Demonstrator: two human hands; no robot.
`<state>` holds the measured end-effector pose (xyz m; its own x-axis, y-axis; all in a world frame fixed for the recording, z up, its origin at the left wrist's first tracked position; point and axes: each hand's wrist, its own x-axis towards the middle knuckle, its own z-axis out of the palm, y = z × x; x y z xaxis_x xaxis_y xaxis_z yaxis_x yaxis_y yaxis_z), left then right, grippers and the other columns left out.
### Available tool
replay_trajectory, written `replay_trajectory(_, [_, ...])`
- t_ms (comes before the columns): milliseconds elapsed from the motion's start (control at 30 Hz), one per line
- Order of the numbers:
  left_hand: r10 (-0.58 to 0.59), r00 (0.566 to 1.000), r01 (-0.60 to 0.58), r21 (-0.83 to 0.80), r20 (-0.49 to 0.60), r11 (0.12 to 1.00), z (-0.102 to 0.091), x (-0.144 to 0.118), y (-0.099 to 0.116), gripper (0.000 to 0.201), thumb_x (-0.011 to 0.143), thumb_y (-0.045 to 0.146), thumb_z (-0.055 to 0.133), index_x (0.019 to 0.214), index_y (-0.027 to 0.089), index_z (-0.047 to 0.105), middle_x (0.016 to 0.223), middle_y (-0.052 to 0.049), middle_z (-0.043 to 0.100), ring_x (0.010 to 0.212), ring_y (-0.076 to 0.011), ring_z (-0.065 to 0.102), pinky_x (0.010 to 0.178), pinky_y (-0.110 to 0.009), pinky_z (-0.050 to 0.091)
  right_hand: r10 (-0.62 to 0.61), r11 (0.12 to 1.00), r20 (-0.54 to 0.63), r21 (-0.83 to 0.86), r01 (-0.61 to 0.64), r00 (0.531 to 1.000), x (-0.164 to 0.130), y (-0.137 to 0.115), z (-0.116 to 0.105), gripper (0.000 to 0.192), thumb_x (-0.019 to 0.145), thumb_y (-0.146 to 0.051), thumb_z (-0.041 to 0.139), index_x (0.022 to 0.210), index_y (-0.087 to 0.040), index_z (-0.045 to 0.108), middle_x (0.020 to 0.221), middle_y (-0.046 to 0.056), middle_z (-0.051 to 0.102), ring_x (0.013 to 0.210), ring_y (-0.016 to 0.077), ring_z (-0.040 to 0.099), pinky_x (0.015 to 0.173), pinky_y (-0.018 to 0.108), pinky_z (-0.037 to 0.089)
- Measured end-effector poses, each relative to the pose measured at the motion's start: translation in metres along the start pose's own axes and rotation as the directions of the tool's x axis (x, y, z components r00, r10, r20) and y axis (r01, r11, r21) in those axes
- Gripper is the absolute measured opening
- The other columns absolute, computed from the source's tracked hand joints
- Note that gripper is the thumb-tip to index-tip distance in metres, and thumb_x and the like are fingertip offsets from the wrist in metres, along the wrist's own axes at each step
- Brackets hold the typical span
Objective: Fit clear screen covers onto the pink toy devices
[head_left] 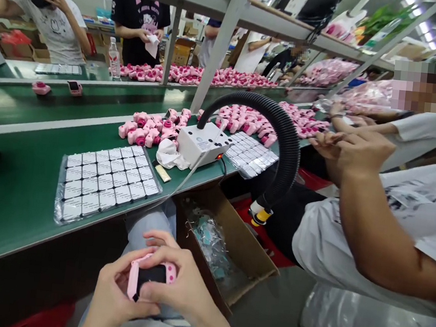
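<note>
Above my lap, a pink toy camera [153,274] with a black screen and pink dotted buttons is held between both hands. My left hand [116,282] wraps its left end. My right hand [181,278] grips it from the right, its thumb on the lower part of the screen and its fingers along the top edge. A sheet of white rectangular stickers [110,180] in clear plastic lies on the green bench [19,180] in front of me. Behind it sits a pile of pink cameras [150,128].
A white box [202,144] with a black flexible hose [289,139] and lit red switch stands at the bench edge, beside crumpled tissue [170,154]. A carton [246,269] of plastic scraps is below. A co-worker [375,214] sits close on the right; metal posts [221,45] rise behind.
</note>
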<state>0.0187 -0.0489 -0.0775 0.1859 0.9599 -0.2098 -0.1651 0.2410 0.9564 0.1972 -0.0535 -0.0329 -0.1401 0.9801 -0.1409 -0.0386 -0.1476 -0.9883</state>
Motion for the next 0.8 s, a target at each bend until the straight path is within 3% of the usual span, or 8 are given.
replay_trajectory(100, [-0.004,0.991,0.002,-0.02,-0.133,1.0,-0.016,-0.008,-0.013,0.089,0.043,0.064,0.109,0.118,0.021,0.086,0.118,-0.014,0.089,0.107,-0.0385,0.086,0.09,-0.038,0.072,-0.084,0.987,0.11,-0.126,0.097,0.99,0.034,-0.015,0.0,0.041,0.087,-0.065,0.089,0.1,-0.027,0.091,0.15,0.012,0.068,0.134,0.0328,0.069,0.111,0.047,0.058])
replay_trajectory(200, [0.039,0.973,-0.036,0.018,-0.227,0.999,-0.032,-0.01,-0.018,0.086,0.047,0.064,0.107,0.118,0.022,0.083,0.127,-0.014,0.087,0.108,-0.0363,0.085,0.087,-0.035,0.071,-0.263,0.821,-0.097,-0.545,0.17,0.96,0.093,-0.047,-0.016,0.031,0.112,-0.038,0.058,0.112,-0.023,0.085,0.141,0.012,0.072,0.126,0.0264,0.071,0.102,0.037,0.06])
replay_trajectory(233, [0.055,0.967,-0.049,0.033,-0.249,0.998,-0.036,-0.01,-0.018,0.084,0.049,0.064,0.107,0.117,0.023,0.082,0.129,-0.014,0.086,0.109,-0.0359,0.085,0.088,-0.034,0.07,-0.297,0.706,-0.193,-0.704,0.079,0.935,0.117,-0.058,-0.023,0.032,0.112,-0.027,0.052,0.121,-0.022,0.082,0.145,0.013,0.07,0.128,0.026,0.07,0.105,0.037,0.059])
replay_trajectory(300, [0.076,0.956,-0.064,0.052,-0.282,0.997,-0.041,-0.011,-0.017,0.081,0.051,0.063,0.106,0.118,0.024,0.081,0.129,-0.014,0.086,0.11,-0.0352,0.084,0.089,-0.034,0.07,-0.305,0.624,-0.273,-0.781,-0.025,0.913,0.164,-0.076,-0.035,0.045,0.105,-0.01,0.051,0.145,-0.016,0.07,0.155,0.021,0.063,0.135,0.0325,0.067,0.116,0.046,0.052])
replay_trajectory(467, [0.102,0.949,-0.09,0.055,-0.298,0.994,-0.043,-0.014,-0.016,0.08,0.054,0.068,0.103,0.117,0.024,0.079,0.126,-0.013,0.087,0.107,-0.036,0.085,0.086,-0.035,0.071,-0.281,0.595,-0.354,-0.793,-0.128,0.892,0.234,-0.092,-0.051,0.051,0.093,-0.002,0.058,0.143,-0.009,0.066,0.114,0.023,0.077,0.114,0.0399,0.073,0.106,0.054,0.052])
replay_trajectory(567, [0.114,0.941,-0.095,0.076,-0.318,0.993,-0.046,-0.014,-0.019,0.079,0.054,0.068,0.103,0.115,0.024,0.08,0.123,-0.013,0.087,0.104,-0.0364,0.086,0.081,-0.035,0.072,-0.377,0.615,-0.4,-0.782,-0.097,0.835,0.228,-0.099,-0.05,0.046,0.097,-0.004,0.05,0.142,-0.006,0.062,0.121,0.026,0.075,0.117,0.0397,0.071,0.107,0.054,0.051])
replay_trajectory(667, [0.137,0.913,-0.123,0.062,-0.385,0.99,-0.044,-0.009,-0.011,0.073,0.056,0.06,0.105,0.115,0.025,0.08,0.122,-0.011,0.086,0.106,-0.0341,0.085,0.087,-0.034,0.072,-0.473,0.649,-0.413,-0.761,-0.01,0.778,0.185,-0.107,-0.044,0.036,0.107,-0.019,0.048,0.139,-0.013,0.063,0.128,0.02,0.074,0.112,0.0327,0.071,0.101,0.045,0.055])
replay_trajectory(800, [0.229,0.886,-0.226,0.055,-0.403,0.973,-0.026,0.005,0.019,0.069,0.06,0.047,0.106,0.119,0.025,0.079,0.133,-0.011,0.084,0.117,-0.0329,0.082,0.097,-0.036,0.07,-0.47,0.785,-0.219,-0.546,0.292,0.855,0.098,-0.094,-0.024,0.029,0.106,-0.049,0.067,0.104,-0.022,0.076,0.09,0.004,0.073,0.078,0.0219,0.065,0.073,0.032,0.054])
